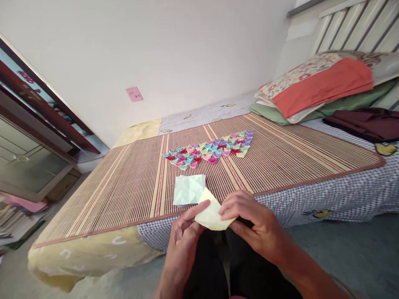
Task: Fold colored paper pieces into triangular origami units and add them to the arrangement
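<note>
A pale yellow folded paper (212, 214) is held between both hands above my lap, its pointed tip facing the bed. My left hand (187, 230) pinches its left side, the index finger lying on top. On the right side, my right hand (249, 216) grips the paper, with fingers over it and the thumb beneath. Just beyond, a stack of pale green creased paper (188, 189) lies on the striped mat. Further back stand several rows of small colourful folded paper boats (213, 149).
The striped mat (134, 178) covers much of the bed. Pillows (324, 87) and dark folded cloth (366, 123) are at the right. A pink note (134, 94) is on the wall. A cabinet (23, 158) stands at the left.
</note>
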`<state>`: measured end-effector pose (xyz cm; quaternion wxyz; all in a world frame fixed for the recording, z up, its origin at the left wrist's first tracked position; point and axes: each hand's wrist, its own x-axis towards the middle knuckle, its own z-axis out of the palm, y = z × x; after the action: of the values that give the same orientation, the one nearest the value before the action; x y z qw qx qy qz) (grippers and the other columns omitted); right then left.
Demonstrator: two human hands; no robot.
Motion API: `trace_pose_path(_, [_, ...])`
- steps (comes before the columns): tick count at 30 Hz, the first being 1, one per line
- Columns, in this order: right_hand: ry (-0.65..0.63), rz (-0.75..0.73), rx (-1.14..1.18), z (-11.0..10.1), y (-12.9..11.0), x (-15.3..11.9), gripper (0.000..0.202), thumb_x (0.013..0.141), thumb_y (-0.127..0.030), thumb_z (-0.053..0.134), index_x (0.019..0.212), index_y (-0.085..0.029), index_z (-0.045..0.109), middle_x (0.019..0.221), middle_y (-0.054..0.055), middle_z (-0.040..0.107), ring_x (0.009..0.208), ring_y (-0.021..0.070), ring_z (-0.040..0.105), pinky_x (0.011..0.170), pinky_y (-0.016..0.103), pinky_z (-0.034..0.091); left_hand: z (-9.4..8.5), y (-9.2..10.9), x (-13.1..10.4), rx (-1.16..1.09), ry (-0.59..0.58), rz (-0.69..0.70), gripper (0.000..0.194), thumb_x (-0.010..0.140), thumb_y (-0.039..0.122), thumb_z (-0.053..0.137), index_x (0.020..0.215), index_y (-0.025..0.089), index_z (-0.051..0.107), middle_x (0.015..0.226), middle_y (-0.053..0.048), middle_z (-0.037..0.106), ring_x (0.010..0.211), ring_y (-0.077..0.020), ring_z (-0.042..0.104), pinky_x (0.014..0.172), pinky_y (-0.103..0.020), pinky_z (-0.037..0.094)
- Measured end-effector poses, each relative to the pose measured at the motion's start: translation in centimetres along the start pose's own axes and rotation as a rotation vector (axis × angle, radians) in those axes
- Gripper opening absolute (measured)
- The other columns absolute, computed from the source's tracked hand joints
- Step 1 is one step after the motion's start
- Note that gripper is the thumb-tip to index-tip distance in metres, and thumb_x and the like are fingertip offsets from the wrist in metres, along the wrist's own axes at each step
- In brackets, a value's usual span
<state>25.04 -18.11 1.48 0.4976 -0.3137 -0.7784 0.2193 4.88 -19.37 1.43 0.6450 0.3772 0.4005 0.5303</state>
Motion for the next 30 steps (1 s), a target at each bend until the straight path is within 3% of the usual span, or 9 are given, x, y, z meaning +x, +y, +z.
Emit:
trace_pose_path(3, [0.019,-0.045,-0.133,0.1,0.0,-0.5,0.027,0.088,0.0,0.06,0.097,-0.026,0.064,0.106,0.004,0.072,0.109,0.0256,0.064,0.099,0.044,0.046,0.4,0.0,0.0,-0.015,0.048,0.016,0.046,0.083,0.045,0.079,0.117,0.014,0.081,0.106,-0.017,0.081,0.1,-0.0318,0.074,0.086,-0.037,0.056])
trace_pose_path(7, [0.131,-0.043,-0.176,1.4,-0.6,-0.7,0.018,0.088,-0.006,0.065,0.091,-0.024,0.063,0.109,0.007,0.065,0.107,0.0261,0.061,0.094,0.042,0.048,1.0,-0.9,0.0,0.032,0.129,0.079,0.039,0.084,0.041,0.08,0.115,0.018,0.082,0.101,-0.013,0.081,0.095,-0.0265,0.074,0.082,-0.031,0.055])
trace_pose_path(12, [0.278,0.205,-0.037,3.1,-1.3,-0.8,0.021,0.098,-0.017,0.061,0.078,-0.022,0.055,0.111,0.007,0.06,0.104,0.0211,0.063,0.088,0.033,0.049,1.6,-1.6,-0.7,0.118,0.164,0.17,0.041,0.088,0.046,0.075,0.119,0.02,0.081,0.095,-0.011,0.081,0.082,-0.0234,0.074,0.077,-0.031,0.057])
trace_pose_path(19, [0.227,0.431,0.276,3.5,-1.4,-0.5,0.025,0.098,-0.025,0.06,0.073,-0.022,0.056,0.096,0.003,0.063,0.091,0.0191,0.064,0.083,0.031,0.048,2.1,-2.5,-0.9,0.153,0.295,0.268,0.032,0.08,0.039,0.085,0.108,0.024,0.084,0.089,-0.008,0.082,0.078,-0.0193,0.074,0.073,-0.026,0.059])
trace_pose_path(25, [0.238,0.478,0.324,3.6,-1.5,-0.3,0.028,0.098,-0.029,0.061,0.072,-0.021,0.058,0.092,0.003,0.062,0.094,0.0205,0.063,0.082,0.031,0.046,2.7,-2.7,-0.7,0.022,0.341,0.237,0.035,0.077,0.038,0.087,0.108,0.023,0.084,0.084,-0.005,0.081,0.072,-0.014,0.071,0.07,-0.021,0.058])
trace_pose_path(30, [0.259,0.469,0.3,3.7,-1.4,-0.1,0.027,0.096,-0.027,0.061,0.071,-0.021,0.055,0.087,0.003,0.061,0.089,0.0209,0.064,0.08,0.032,0.046,2.9,-3.0,-0.8,-0.045,0.339,0.204,0.036,0.076,0.039,0.088,0.107,0.022,0.084,0.09,-0.008,0.083,0.079,-0.0194,0.076,0.077,-0.029,0.061])
